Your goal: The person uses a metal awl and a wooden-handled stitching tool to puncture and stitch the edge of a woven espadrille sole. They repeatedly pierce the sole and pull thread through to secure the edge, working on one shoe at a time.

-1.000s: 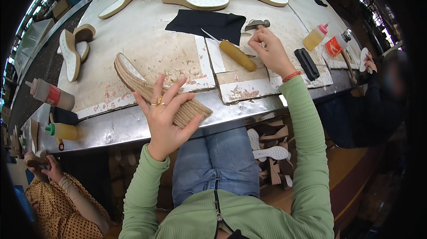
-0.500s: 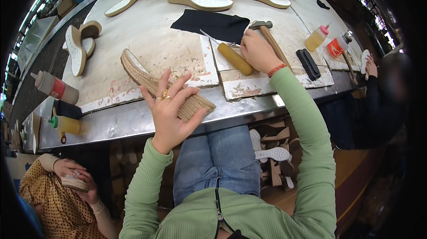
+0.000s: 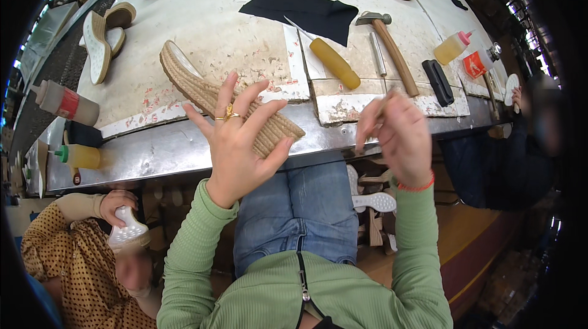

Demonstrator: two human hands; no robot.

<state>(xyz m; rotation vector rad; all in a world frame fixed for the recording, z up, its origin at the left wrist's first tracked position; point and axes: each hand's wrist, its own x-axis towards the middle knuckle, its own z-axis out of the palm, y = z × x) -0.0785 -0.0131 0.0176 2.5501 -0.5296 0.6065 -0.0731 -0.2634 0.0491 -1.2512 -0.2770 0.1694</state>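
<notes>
Across that scuffed desk (image 3: 141,81), the left hand (image 3: 242,148) lies splayed on the braided wedge (image 3: 199,91); a knock could skid it. I can't tell whether the blurred right hand (image 3: 401,136) grips anything.

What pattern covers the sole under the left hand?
The sole shows tan braiding, best in the head view.
</notes>
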